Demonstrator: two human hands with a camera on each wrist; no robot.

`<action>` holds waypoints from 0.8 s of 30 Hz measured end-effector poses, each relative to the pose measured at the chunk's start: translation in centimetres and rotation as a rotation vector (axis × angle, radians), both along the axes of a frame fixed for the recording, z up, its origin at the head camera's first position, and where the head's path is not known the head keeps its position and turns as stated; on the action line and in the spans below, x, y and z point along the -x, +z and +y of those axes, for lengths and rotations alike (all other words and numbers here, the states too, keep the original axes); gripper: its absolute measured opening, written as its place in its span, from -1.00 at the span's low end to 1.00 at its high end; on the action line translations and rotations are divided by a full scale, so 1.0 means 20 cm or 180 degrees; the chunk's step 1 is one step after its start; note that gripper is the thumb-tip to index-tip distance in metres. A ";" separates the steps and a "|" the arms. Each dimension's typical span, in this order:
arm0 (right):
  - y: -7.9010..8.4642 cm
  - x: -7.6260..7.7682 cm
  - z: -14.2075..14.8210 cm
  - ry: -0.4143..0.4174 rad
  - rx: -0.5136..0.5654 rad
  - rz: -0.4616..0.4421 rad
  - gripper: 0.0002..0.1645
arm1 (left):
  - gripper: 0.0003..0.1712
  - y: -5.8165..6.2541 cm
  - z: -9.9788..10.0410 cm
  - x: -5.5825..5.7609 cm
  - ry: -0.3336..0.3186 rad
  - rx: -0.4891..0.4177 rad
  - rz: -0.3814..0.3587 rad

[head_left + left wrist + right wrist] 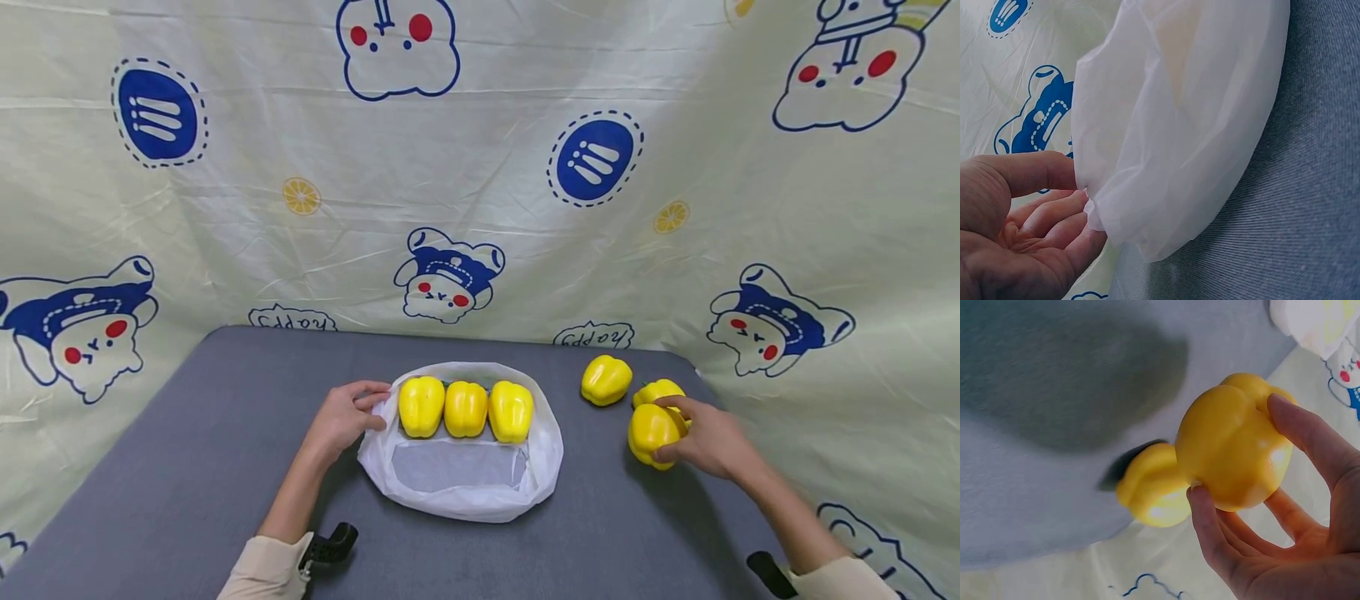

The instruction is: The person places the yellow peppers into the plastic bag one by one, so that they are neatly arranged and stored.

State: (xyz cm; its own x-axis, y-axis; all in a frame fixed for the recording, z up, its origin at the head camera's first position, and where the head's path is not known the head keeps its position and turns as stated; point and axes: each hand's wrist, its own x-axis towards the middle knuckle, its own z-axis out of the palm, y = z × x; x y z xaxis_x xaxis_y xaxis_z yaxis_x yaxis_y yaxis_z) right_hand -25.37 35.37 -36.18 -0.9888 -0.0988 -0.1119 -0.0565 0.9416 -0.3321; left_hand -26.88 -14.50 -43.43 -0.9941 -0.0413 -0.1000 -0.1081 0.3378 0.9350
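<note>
A white plastic bag [465, 505] lies with its mouth spread wide, and three yellow bell peppers [466, 409] sit in a row inside it. My left hand [341, 421] pinches the bag's left edge; in the left wrist view the thin white film [1166, 137] meets the thumb and fingertips. My right hand [708, 437] grips another yellow bell pepper [652, 435] between thumb and fingers. From the right wrist view, this pepper [1235, 450] is held above the table, its shadow apart from it. Behind it, a second loose pepper [658, 390] is partly hidden.
One more yellow pepper [606, 380] rests on the grey table [225, 467], to the right of the bag near the far edge. A pale printed curtain [480, 167] hangs behind the table and along its sides.
</note>
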 end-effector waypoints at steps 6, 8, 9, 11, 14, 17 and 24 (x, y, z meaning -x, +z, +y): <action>0.02 0.01 -0.11 0.0043 0.0182 0.0054 0.04 | -0.40 0.00 0.00 0.00 -0.0019 -0.0038 0.0021; 0.04 0.01 -0.15 0.0093 0.0198 0.0103 0.02 | -0.40 0.00 0.00 0.00 -0.0023 -0.0047 0.0024; 0.05 0.01 -0.18 0.0119 0.0197 0.0138 0.02 | -0.40 0.00 -0.01 0.00 -0.0023 -0.0048 0.0026; 0.06 0.01 -0.22 0.0155 0.0189 0.0196 0.01 | -0.40 0.00 -0.01 0.00 -0.0018 -0.0048 0.0027; 0.08 0.02 -0.28 0.0202 0.0189 0.0289 0.00 | -0.40 0.00 -0.01 0.00 -0.0010 -0.0047 0.0034; 0.10 0.02 -0.33 0.0236 0.0230 0.0352 0.00 | -0.40 0.00 0.00 0.00 -0.0006 -0.0048 0.0038; 0.11 0.03 -0.46 0.0314 0.0369 0.0435 -0.02 | -0.39 -0.01 0.00 0.01 -0.0001 -0.0068 0.0030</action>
